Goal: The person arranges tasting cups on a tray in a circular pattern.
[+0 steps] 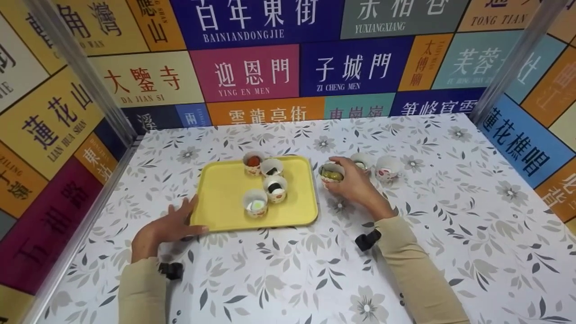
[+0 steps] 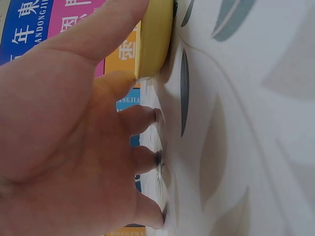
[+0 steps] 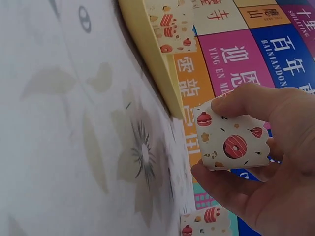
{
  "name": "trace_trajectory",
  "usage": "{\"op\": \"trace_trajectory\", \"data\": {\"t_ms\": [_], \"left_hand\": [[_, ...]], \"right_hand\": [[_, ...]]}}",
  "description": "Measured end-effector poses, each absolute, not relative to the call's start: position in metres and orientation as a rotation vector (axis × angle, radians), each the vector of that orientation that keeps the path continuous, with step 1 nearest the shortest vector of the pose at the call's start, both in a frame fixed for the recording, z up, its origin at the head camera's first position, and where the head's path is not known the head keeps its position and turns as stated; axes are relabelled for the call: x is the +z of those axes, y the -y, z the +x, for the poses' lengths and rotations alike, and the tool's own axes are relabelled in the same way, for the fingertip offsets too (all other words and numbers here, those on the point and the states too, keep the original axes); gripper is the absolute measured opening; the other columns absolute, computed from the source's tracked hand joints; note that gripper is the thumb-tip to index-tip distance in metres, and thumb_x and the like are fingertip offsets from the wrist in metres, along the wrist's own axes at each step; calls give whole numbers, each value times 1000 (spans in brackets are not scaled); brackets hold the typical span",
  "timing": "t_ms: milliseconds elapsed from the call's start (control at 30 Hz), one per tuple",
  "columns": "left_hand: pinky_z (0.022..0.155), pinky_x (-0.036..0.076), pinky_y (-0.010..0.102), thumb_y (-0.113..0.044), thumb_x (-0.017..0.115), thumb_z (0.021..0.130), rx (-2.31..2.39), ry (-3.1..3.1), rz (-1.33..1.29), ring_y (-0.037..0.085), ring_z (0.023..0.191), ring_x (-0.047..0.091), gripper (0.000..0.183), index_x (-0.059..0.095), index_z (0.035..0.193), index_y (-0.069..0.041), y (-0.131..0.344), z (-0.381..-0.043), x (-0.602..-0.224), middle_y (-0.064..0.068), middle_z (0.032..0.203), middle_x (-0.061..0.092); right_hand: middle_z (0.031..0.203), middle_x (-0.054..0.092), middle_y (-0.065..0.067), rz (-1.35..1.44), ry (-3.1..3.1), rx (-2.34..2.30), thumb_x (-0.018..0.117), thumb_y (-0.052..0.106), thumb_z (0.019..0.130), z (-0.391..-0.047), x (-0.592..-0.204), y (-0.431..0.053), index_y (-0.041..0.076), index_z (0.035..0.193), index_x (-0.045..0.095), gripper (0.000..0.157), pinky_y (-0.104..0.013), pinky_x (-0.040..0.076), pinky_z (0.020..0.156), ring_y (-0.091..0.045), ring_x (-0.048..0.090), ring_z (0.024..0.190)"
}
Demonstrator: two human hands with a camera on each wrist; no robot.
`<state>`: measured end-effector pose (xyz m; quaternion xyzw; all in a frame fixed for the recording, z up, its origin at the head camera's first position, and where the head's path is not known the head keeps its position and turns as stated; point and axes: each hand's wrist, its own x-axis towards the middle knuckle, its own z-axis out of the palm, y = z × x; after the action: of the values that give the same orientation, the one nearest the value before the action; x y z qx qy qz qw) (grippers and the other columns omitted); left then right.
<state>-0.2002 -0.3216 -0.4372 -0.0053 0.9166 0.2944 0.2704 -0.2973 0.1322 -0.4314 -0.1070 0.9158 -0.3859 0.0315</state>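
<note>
My right hand grips a small patterned paper cup with thumb and fingers. The cup holds something green and is just beyond the right edge of a yellow tray. In the right wrist view the cup shows a donut print and appears lifted off the table. At the tray's left edge lies my left hand, fingers spread and thumb near the front corner. The left wrist view has its thumb against the tray rim, while several fingertips rest low by the table.
Several cups stand on the tray: one with red contents, two with dark-and-white contents, one with pale green. Two more cups sit right of my right hand. Panels with Chinese lettering border the flowered table.
</note>
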Motion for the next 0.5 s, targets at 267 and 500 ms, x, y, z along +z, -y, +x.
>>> {"op": "trace_trajectory", "data": {"t_ms": [267,500], "left_hand": [[113,-13,75,-60,68,86,828,-2472,-8,47,148,-27,112,-8,161,-28,322,-200,-438,13,167,-19],[113,-12,76,-60,68,86,838,-2471,26,49,148,-27,113,-9,161,-24,323,-198,-436,17,167,-19]], "right_hand": [[152,47,-17,-377,-2834,-1198,78,22,84,-292,-428,-121,12,149,45,73,-53,36,118,-37,43,142],[152,47,-13,-415,-2797,-1228,78,26,85,-281,-419,-107,14,150,44,74,-53,40,114,-34,47,139]]}}
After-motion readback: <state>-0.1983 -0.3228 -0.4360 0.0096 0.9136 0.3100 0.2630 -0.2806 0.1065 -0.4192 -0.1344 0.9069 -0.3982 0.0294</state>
